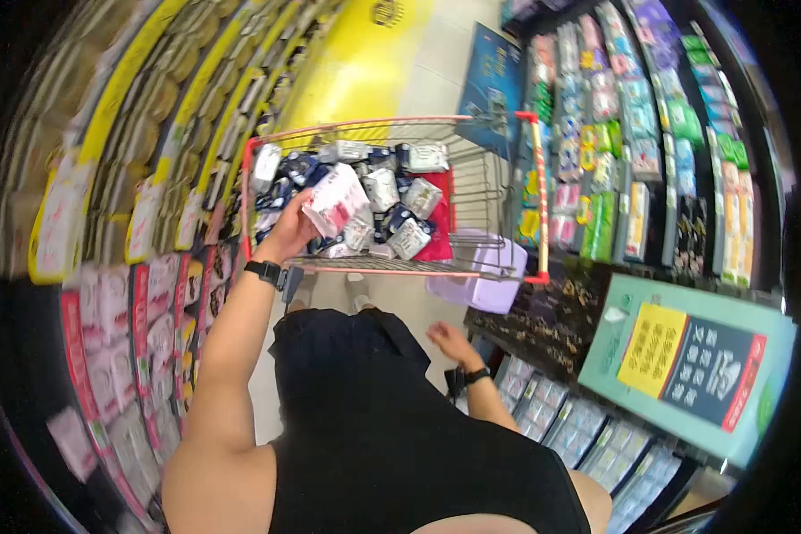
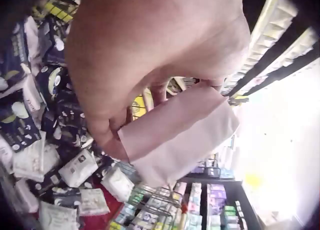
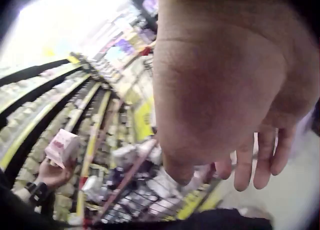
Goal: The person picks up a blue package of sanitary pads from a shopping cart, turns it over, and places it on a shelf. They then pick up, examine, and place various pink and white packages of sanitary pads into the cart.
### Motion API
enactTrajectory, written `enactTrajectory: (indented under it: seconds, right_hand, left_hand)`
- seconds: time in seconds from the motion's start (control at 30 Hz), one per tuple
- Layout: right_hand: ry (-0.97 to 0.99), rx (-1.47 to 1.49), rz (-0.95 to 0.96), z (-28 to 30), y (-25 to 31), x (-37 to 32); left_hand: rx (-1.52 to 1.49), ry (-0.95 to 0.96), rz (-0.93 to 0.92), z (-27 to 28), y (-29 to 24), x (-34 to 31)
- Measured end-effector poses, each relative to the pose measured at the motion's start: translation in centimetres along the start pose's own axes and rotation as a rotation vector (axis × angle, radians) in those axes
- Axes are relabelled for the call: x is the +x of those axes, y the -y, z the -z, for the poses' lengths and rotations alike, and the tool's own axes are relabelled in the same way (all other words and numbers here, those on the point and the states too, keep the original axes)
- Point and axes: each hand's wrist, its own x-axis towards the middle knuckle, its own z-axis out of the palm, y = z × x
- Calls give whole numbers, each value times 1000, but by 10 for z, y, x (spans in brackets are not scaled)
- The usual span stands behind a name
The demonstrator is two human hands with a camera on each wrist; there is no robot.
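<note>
Hands well apart: L hand (image 1: 290,233) pinches a pink-and-white pack (image 1: 340,198), thumb on one side, fingers on the other, held up above the pile in the cart (image 1: 538,200). R hand (image 1: 454,347) hangs loose near the cart's R near corner, fingers relaxed w/ small gaps btwn them. Black wristbands (image 1: 263,271) on both wrists.

Edges: the L forearm passes by the cart's near L corner; pack is inside the rim, nearer the L end. White and dark-blue packs (image 1: 409,238) fill the L part, approx. level w/ each other, some tilted. Past them lies a red sheet (image 1: 445,200), then wire bars up to the red R end. Lilac bin (image 1: 485,276) sits just by the R hand, partly behind the wires. Shelves (image 1: 165,169) w/ yellow edging run close along the L; R side has more shelving (image 1: 596,133) plus a dark marbled counter (image 1: 538,303) next to a green display box (image 1: 690,356). Yellow floor (image 1: 356,67) stretches beyond the cart.

Hard to see: some L fingers hidden behind the pack in head view; pack print blurred; lower packs buried; shelf labels mostly unreadable; R palm blocks much of its own wrist view; corners cut off dark.
</note>
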Motion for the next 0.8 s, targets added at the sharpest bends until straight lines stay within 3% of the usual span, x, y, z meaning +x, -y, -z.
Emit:
enactTrajectory:
  seconds: [0.03,0.07,0.1,0.17,0.2,0.3,0.33,0.37,0.43,0.5,0.6,0.63,0.7,0.73,0.77,0.8]
  right_hand:
    - [21,-34,89,23,58,20]
    - [39,-6,268,38,68,60]
    - [89,-81,387,58,146,65]
    - [287,-185,533,79,245,84]
    - [367,-195,803,75,265,104]
    - [713,-189,902,52,347,83]
    - [849,-159,814,41,362,66]
    - [983,-137,728,29,375,55]
    - [1062,-212,831,-5,363,55]
    - [920,-170,1048,-36,336,53]
    - [977,76,729,-75,304,33]
    - [997,137,591,-81,295,27]
    - [1015,113,566,-94,289,13]
    - [1020,-65,661,-97,301,6]
    - [1052,-132,678,-101,312,-5]
    - [1070,-213,801,-109,322,-8]
  left_hand:
    - [-34,-20,-14,-18,-3,-29]
    - [-66,-32,-16,-24,0,-51]
    - [-100,-47,-20,-28,4,-72]
    - [-66,-109,-135,-54,17,-114]
    - [-75,-137,-189,-66,30,-131]
    - [-98,-157,-257,-100,69,-167]
    - [-111,-192,-264,-108,84,-173]
    - [-123,-226,-279,-116,96,-180]
    - [-260,-145,-260,-127,107,-199]
    - [-276,-340,-361,-133,124,-220]
    - [-19,-514,-342,-115,151,-264]
    - [47,-420,-428,-106,160,-271]
    - [134,-513,-465,-107,171,-292]
    - [187,-568,-550,-101,176,-292]
    - [247,-531,-494,-90,183,-303]
    - [273,-515,-554,-90,181,-312]
